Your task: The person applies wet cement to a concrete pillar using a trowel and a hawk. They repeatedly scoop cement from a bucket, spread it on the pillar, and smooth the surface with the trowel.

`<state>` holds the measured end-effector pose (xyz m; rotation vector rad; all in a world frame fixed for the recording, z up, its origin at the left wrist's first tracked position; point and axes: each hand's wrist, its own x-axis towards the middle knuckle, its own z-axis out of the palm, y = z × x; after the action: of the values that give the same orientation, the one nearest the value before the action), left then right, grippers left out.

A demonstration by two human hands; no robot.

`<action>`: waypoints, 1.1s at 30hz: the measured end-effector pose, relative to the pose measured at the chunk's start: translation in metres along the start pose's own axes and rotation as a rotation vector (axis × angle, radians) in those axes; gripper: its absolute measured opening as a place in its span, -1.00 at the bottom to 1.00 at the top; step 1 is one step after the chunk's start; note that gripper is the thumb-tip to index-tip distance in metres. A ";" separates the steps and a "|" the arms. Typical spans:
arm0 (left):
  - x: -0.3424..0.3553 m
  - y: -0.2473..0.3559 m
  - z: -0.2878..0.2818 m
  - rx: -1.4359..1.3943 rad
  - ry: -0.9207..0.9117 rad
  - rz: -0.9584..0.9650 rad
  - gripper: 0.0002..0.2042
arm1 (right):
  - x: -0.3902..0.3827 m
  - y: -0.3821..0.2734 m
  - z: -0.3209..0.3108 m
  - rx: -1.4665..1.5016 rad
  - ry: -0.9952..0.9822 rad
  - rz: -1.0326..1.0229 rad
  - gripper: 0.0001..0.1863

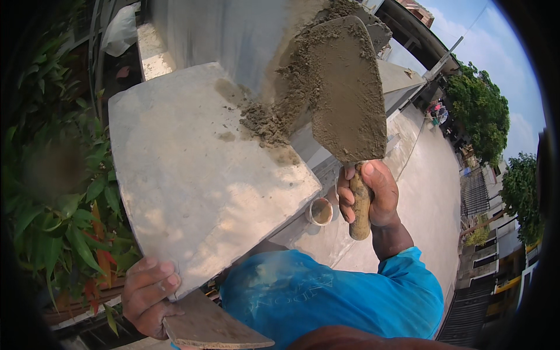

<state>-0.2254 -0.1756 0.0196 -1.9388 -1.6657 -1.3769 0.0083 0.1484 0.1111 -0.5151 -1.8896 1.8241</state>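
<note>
My right hand [373, 192] is wrapped round the wooden handle of a masonry trowel [348, 87], its broad blade coated in wet grey-brown mortar. Behind and left of the blade, a heap of mortar [274, 119] lies along the corner of a pale concrete slab [192, 157], with crumbs spread on the slab's top. At the slab's near left corner, my left hand [150, 297] grips a thin, flat board [216, 326], brownish grey. Its fingertips rest against the slab's corner, and the thumb is hidden.
Leafy plants [70, 216] crowd the left side. A smooth grey wall [221, 35] rises beyond the slab. Below, a small white bucket [320, 211] stands on the paved ground [429, 192]. A translucent plastic bag [121, 30] hangs at the upper left.
</note>
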 end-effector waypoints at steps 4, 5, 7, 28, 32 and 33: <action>0.000 -0.003 -0.005 0.001 -0.038 0.011 -0.76 | -0.005 0.000 -0.004 0.040 -0.013 -0.043 -0.56; 0.000 -0.003 -0.003 0.000 -0.029 0.018 -0.76 | -0.004 0.001 -0.003 0.006 0.006 -0.016 -0.57; -0.002 -0.002 0.000 0.000 0.001 0.019 -0.77 | 0.000 0.002 -0.001 -0.067 -0.015 0.038 -0.56; -0.003 0.002 -0.003 -0.009 -0.001 0.028 -0.74 | -0.006 0.003 -0.001 -0.038 -0.045 0.018 -0.52; 0.001 -0.002 0.003 -0.016 0.024 0.031 -0.74 | -0.009 0.009 -0.007 -0.007 -0.010 0.033 -0.52; 0.002 0.000 0.003 -0.009 0.030 0.029 -0.73 | -0.008 0.010 -0.001 -0.061 0.015 0.032 -0.53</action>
<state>-0.2242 -0.1726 0.0194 -1.9297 -1.6145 -1.3980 0.0144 0.1452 0.1010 -0.5815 -1.9423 1.7828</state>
